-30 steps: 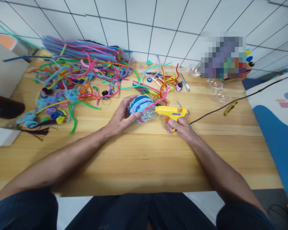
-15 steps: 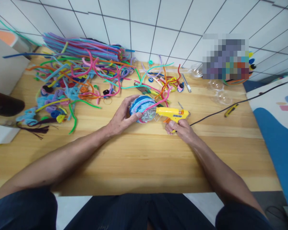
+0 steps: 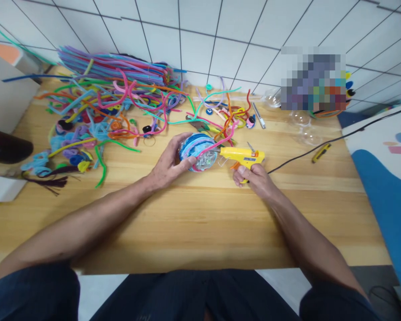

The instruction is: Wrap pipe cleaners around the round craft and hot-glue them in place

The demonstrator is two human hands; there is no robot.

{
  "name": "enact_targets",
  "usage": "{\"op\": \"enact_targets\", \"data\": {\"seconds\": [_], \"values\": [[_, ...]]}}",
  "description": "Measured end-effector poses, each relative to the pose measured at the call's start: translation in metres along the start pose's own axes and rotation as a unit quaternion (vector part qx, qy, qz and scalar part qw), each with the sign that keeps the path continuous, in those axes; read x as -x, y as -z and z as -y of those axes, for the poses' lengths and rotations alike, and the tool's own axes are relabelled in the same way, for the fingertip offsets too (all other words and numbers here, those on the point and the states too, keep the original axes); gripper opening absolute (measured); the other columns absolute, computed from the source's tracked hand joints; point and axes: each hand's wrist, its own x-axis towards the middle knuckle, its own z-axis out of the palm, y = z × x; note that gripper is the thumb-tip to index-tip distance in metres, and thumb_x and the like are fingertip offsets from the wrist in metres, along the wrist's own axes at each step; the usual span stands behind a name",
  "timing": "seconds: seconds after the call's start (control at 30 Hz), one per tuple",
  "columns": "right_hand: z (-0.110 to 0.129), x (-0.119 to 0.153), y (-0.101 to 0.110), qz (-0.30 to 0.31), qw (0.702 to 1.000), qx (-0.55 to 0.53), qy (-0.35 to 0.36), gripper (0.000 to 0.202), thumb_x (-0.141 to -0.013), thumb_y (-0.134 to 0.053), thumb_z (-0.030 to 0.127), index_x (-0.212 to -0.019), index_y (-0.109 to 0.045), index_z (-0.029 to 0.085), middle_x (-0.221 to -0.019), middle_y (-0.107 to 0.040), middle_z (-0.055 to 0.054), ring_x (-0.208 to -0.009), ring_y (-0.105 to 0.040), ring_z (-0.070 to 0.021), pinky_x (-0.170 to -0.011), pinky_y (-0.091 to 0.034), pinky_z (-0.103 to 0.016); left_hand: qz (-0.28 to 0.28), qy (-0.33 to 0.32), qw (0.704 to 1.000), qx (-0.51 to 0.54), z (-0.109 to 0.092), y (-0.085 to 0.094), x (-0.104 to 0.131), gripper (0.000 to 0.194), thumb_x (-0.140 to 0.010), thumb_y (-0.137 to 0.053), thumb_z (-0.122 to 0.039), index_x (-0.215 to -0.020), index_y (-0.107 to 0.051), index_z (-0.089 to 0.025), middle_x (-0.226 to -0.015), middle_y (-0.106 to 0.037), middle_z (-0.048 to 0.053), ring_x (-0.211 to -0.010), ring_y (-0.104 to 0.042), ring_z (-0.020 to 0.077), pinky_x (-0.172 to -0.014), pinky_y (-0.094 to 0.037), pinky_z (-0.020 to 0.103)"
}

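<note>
My left hand (image 3: 170, 162) is wrapped round the left side of a ball (image 3: 198, 147) covered partly with blue, light blue and purple fuzzy stems; its lower right part is clear and shiny. A pink stem (image 3: 220, 141) runs from the ball up to the right, its far end loose. My right hand (image 3: 252, 178) grips a yellow glue gun (image 3: 242, 155) by its handle, with the nozzle pointing left at the ball's right side. Whether the nozzle touches the ball I cannot tell.
Loose coloured stems (image 3: 120, 107) and a thick bundle (image 3: 113, 67) lie at the back left. Behind the ball are pliers (image 3: 198, 125). Clear domes (image 3: 309, 135), a silver cutter (image 3: 259, 116) and a yellow cutter (image 3: 321, 153) lie right. A black cord (image 3: 297, 157) crosses the right side.
The glue gun has shifted slightly right with my right hand and its body has tilted a little. My left hand and the ball have hardly moved.
</note>
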Motion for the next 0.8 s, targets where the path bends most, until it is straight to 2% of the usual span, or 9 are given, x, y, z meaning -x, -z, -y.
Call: {"op": "enact_targets", "data": {"seconds": [0.2, 0.37, 0.8], "values": [[-0.004, -0.001, 0.001, 0.01, 1.0, 0.001, 0.003, 0.066, -0.09, -0.085, 0.084, -0.077, -0.064, 0.023, -0.063, -0.055, 0.004, -0.058, -0.054, -0.0144, -0.052, -0.043, -0.03, -0.002, -0.008, 1.0, 0.003, -0.002, -0.001, -0.002, 0.074, -0.104, -0.077, -0.068, -0.163, -0.052, -0.031, -0.166, -0.064, 0.016, -0.154, -0.065, 0.0393, -0.134, -0.054, 0.064], [-0.011, -0.002, 0.001, 0.007, 1.0, 0.008, 0.014, 0.066, -0.091, -0.084, 0.084, -0.076, -0.061, 0.024, -0.063, -0.056, 0.004, -0.058, -0.051, -0.0139, -0.055, -0.047, -0.031, -0.001, -0.01, 1.0, -0.002, 0.001, 0.0, -0.002, 0.075, -0.105, -0.077, -0.066, -0.165, -0.052, -0.032, -0.167, -0.063, 0.016, -0.154, -0.065, 0.0382, -0.135, -0.054, 0.062], [-0.007, 0.0, -0.001, 0.001, 0.999, 0.031, 0.013, 0.069, -0.093, -0.08, 0.087, -0.074, -0.062, 0.023, -0.064, -0.061, 0.001, -0.06, -0.057, -0.0153, -0.056, -0.045, -0.031, -0.001, 0.001, 1.0, -0.003, 0.004, 0.001, 0.0, 0.078, -0.104, -0.077, -0.069, -0.168, -0.049, -0.033, -0.172, -0.06, 0.016, -0.157, -0.063, 0.0389, -0.137, -0.051, 0.064]]}}
